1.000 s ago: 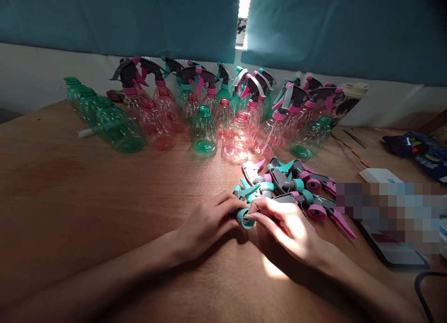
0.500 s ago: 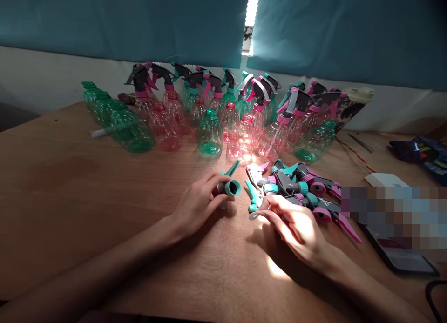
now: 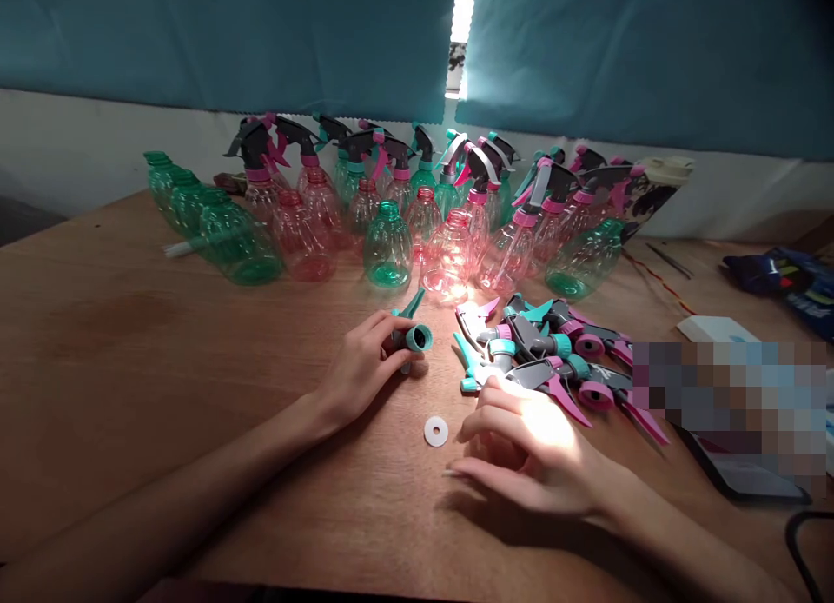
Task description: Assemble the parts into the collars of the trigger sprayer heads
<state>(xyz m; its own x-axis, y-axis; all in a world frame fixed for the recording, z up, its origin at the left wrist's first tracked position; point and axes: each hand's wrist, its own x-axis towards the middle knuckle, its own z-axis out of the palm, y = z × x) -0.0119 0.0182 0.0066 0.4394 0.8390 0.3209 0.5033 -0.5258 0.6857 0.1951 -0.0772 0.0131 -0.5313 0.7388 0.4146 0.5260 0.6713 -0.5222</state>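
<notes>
My left hand (image 3: 358, 368) is closed round a grey spray head whose teal collar (image 3: 419, 338) faces me and whose teal trigger (image 3: 413, 304) points up. A white ring washer (image 3: 436, 431) lies flat on the table between my hands. Just right of the washer is my right hand (image 3: 527, 447), its thumb and fingers apart with nothing between them. Beyond it lies a pile of loose spray heads (image 3: 534, 338) with pink and teal parts, close to my right fingers.
Behind, several pink and green bottles stand in rows, some topped with spray heads; a green bottle (image 3: 389, 251) stands in front. At right are a phone (image 3: 749, 477), a white box (image 3: 717, 328), a dark blue packet (image 3: 769, 273) and a tilted cup (image 3: 658, 190).
The white washer has left my right fingers and now lies on the table. My right hand has opened and come nearer to me. My left hand has shifted slightly left with the spray head.
</notes>
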